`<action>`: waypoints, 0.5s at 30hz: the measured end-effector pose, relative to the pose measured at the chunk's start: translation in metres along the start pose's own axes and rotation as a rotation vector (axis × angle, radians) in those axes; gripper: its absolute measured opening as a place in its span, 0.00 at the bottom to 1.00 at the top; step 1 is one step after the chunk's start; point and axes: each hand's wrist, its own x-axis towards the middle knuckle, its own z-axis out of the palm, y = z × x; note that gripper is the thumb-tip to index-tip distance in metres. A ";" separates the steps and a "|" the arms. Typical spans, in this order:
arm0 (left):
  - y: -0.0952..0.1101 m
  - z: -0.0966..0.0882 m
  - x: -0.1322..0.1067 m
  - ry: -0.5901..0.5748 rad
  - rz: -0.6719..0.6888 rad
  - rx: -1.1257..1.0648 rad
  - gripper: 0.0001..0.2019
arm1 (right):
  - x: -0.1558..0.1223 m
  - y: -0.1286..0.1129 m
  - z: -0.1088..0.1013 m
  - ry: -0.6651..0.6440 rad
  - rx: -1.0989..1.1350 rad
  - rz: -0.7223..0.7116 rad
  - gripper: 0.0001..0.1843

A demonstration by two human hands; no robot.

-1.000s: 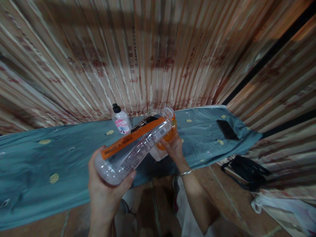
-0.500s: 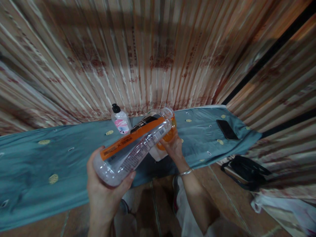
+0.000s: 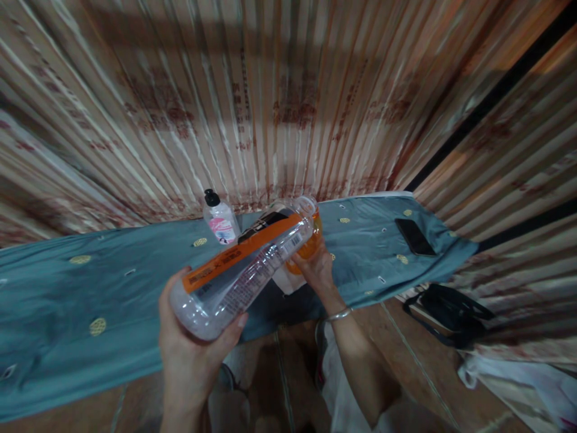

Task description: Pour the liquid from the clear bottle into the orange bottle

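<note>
My left hand (image 3: 189, 352) grips the base of a clear plastic bottle (image 3: 243, 267) with an orange and black label, tilted so its open mouth points down and away. The mouth sits over a glass of orange liquid (image 3: 311, 243), which my right hand (image 3: 318, 270) holds from below on the blue cloth. A silver bracelet (image 3: 339, 314) circles my right wrist. The glass is largely hidden behind the bottle's neck.
A blue cloth (image 3: 90, 288) with yellow dots covers the table. A small pump bottle with a pink label (image 3: 220, 219) stands behind the glass. A black phone (image 3: 415, 236) lies at the right. A black bag (image 3: 453, 313) and white plastic (image 3: 518, 379) lie on the floor.
The bottle's base and my left hand have dropped slightly and shifted a little left. My right hand and the glass stay put.
</note>
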 end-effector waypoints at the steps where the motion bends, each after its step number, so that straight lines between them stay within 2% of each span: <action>1: 0.001 0.001 0.000 -0.011 0.006 -0.001 0.49 | 0.000 0.000 0.000 0.001 -0.006 0.006 0.45; 3: 0.001 0.004 -0.001 0.056 0.019 -0.011 0.50 | 0.000 0.000 0.000 0.003 -0.013 0.008 0.45; 5: 0.001 0.005 -0.002 0.070 0.018 -0.012 0.50 | 0.000 0.002 0.000 0.006 -0.017 -0.002 0.45; 10: -0.003 0.001 -0.003 -0.008 0.008 0.005 0.48 | 0.000 0.006 0.002 0.017 -0.015 -0.025 0.44; 15: 0.000 0.004 -0.003 0.049 -0.001 0.007 0.48 | 0.000 0.008 0.002 0.016 -0.016 -0.037 0.44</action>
